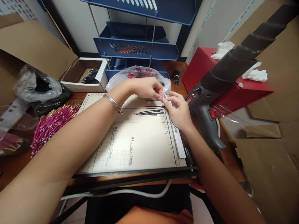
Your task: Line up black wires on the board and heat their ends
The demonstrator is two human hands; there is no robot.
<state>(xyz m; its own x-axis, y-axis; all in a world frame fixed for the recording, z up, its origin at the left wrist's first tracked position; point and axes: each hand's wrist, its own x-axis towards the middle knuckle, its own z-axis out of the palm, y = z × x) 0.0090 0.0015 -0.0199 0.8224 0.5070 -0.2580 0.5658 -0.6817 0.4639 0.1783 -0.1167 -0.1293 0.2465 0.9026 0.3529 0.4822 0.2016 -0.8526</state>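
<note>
On a paper trimmer point(149, 140) with a printed cream-coloured board lie several thin black strips point(149, 112), roughly side by side. My left hand point(147, 88), with a silver bangle on its wrist, reaches over the board's far right part. Its thumb and fingers are pinched together. My right hand point(179, 110) lies across the white rail marked "Cutter" point(177, 141), thumb and forefinger closed close to the left fingertips. Whatever the fingertips hold is too small and covered to make out. The strips' right ends lie by the rail, just nearer to me than the fingertips.
Magenta wires with gold ends point(54, 126) are heaped at left. Behind stand a white box point(102, 74) of black wires, a clear plastic bag point(116, 77) and blue trays point(137, 48). A grey heat gun point(205, 105) and red box point(198, 62) stand at right.
</note>
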